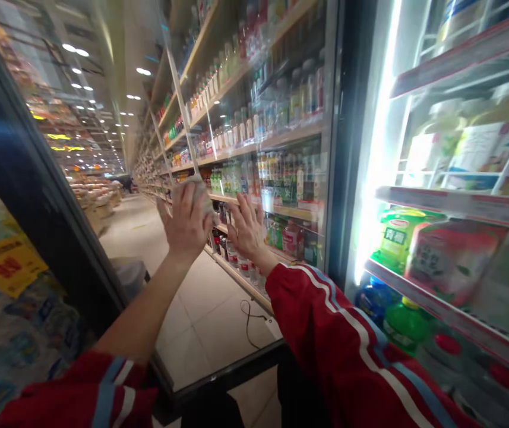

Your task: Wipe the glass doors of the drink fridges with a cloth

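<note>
An open glass door [223, 291] with a black frame stands before me. On its pane my left hand [185, 223] presses a pale, crumpled cloth [204, 189] that shows around the fingertips. The palm hides most of the cloth. Beside it, to the right and slightly lower, my right hand [246, 230] lies against or very near the glass with spread fingers and nothing held. Both arms wear red sleeves [325, 321] with white and light blue stripes.
At right stands a lit fridge [441, 208] with several shelves of bottles. Stacked packs with a yellow price sign [11, 264] are at left. Through the pane I see long drink shelves [236, 148], a tiled aisle [136, 223] and a thin cable [248, 324] on the floor.
</note>
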`<state>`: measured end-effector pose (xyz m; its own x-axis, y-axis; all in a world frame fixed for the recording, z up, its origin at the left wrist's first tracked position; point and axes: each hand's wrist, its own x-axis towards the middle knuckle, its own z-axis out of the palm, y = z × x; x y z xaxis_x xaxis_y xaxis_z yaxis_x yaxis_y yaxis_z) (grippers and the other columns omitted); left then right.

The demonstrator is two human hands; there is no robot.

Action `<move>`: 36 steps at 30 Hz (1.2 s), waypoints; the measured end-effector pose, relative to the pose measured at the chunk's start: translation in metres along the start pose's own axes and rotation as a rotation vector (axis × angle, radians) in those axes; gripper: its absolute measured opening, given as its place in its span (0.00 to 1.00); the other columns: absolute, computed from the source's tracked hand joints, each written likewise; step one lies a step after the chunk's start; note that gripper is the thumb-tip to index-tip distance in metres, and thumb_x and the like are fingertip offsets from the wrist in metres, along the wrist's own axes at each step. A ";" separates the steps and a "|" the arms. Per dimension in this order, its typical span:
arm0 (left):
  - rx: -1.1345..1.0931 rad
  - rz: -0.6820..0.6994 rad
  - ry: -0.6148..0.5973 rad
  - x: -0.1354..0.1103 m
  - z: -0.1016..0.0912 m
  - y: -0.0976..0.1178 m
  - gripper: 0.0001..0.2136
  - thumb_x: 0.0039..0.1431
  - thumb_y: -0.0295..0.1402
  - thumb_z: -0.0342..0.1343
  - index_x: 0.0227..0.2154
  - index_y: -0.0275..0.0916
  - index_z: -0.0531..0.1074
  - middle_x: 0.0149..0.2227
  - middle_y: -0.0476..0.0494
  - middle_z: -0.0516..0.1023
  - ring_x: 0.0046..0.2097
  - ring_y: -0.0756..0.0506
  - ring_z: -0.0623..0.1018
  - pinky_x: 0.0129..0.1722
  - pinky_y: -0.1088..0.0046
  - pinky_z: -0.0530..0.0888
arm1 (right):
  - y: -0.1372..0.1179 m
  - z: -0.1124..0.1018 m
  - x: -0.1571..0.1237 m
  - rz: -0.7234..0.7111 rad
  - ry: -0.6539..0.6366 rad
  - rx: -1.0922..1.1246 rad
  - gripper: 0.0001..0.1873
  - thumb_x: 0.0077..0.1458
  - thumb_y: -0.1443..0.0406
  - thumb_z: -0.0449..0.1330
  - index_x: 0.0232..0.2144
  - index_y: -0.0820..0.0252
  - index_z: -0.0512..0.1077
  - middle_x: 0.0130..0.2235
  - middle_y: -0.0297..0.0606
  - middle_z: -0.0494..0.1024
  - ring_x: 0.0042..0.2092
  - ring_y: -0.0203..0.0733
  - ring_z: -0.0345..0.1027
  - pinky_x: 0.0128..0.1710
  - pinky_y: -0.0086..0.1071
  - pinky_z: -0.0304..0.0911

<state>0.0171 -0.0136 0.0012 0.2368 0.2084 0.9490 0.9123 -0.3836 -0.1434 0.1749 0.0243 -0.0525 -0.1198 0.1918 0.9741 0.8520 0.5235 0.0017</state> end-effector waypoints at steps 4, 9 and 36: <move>0.115 -0.165 0.120 -0.002 -0.022 -0.019 0.24 0.59 0.40 0.48 0.57 0.34 0.60 0.64 0.35 0.53 0.66 0.39 0.48 0.62 0.48 0.38 | -0.001 0.003 0.001 -0.033 -0.022 -0.052 0.24 0.60 0.63 0.46 0.58 0.56 0.59 0.63 0.42 0.56 0.67 0.45 0.37 0.64 0.51 0.30; 0.072 -0.081 0.026 -0.012 -0.016 -0.009 0.25 0.57 0.42 0.51 0.55 0.35 0.62 0.63 0.33 0.56 0.66 0.38 0.51 0.63 0.51 0.39 | 0.000 0.005 0.000 -0.038 0.023 -0.042 0.24 0.59 0.63 0.48 0.58 0.55 0.61 0.63 0.41 0.57 0.67 0.45 0.38 0.64 0.51 0.32; 0.153 -0.172 0.151 -0.011 -0.038 -0.057 0.29 0.57 0.39 0.49 0.60 0.32 0.55 0.63 0.27 0.53 0.66 0.36 0.50 0.62 0.49 0.41 | 0.000 0.012 0.000 -0.061 0.107 0.034 0.24 0.56 0.66 0.51 0.55 0.56 0.64 0.62 0.43 0.60 0.66 0.45 0.43 0.63 0.50 0.36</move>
<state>-0.0502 -0.0281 0.0100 0.0321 0.1173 0.9926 0.9774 -0.2111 -0.0066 0.1687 0.0336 -0.0554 -0.1143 0.0701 0.9910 0.8268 0.5597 0.0557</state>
